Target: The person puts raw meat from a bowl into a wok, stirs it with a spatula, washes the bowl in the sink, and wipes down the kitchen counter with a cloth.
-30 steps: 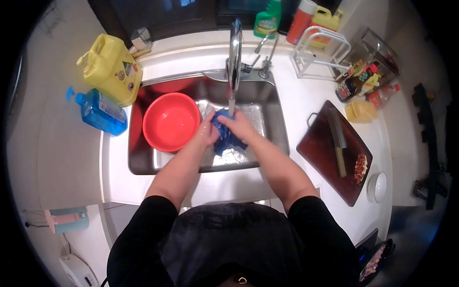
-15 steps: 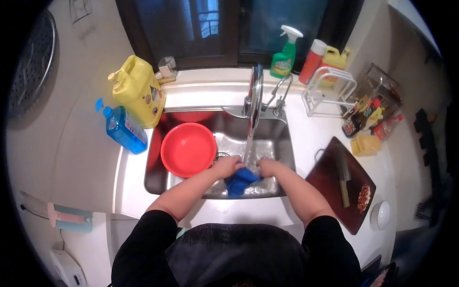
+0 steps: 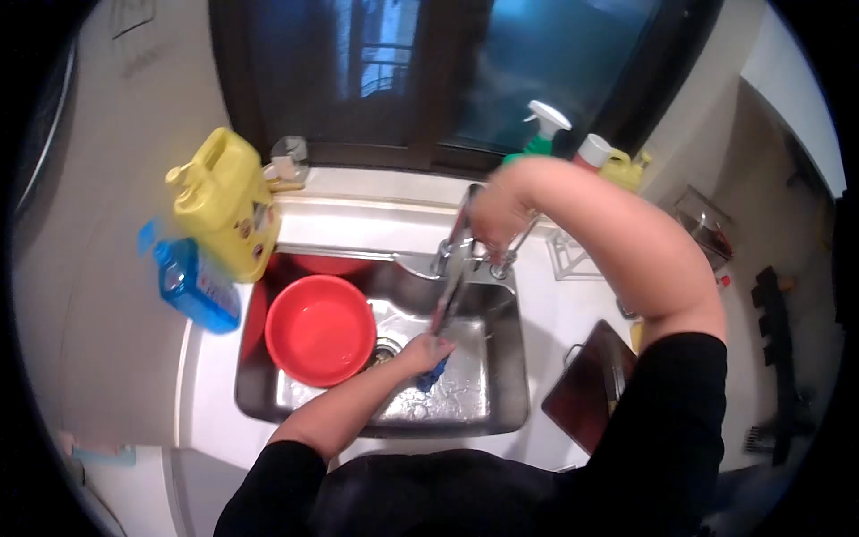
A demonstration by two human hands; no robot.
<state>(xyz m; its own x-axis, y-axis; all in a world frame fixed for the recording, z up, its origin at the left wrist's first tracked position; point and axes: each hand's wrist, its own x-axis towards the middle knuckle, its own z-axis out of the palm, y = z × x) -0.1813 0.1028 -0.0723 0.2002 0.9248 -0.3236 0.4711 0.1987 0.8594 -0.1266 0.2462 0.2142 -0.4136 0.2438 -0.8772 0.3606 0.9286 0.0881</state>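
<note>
One red basin point(image 3: 320, 329) sits center-left of the frame. Below center, the left hand point(image 3: 429, 353) grasps a blue cloth point(image 3: 431, 377); above center, beside the faucet point(image 3: 455, 273), the right hand's point(image 3: 501, 213) finger closure is indeterminable.

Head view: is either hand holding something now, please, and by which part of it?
The left hand holds the blue cloth by its upper part, the rest showing below. The right hand is at the faucet; blur hides whether it grips.
</note>
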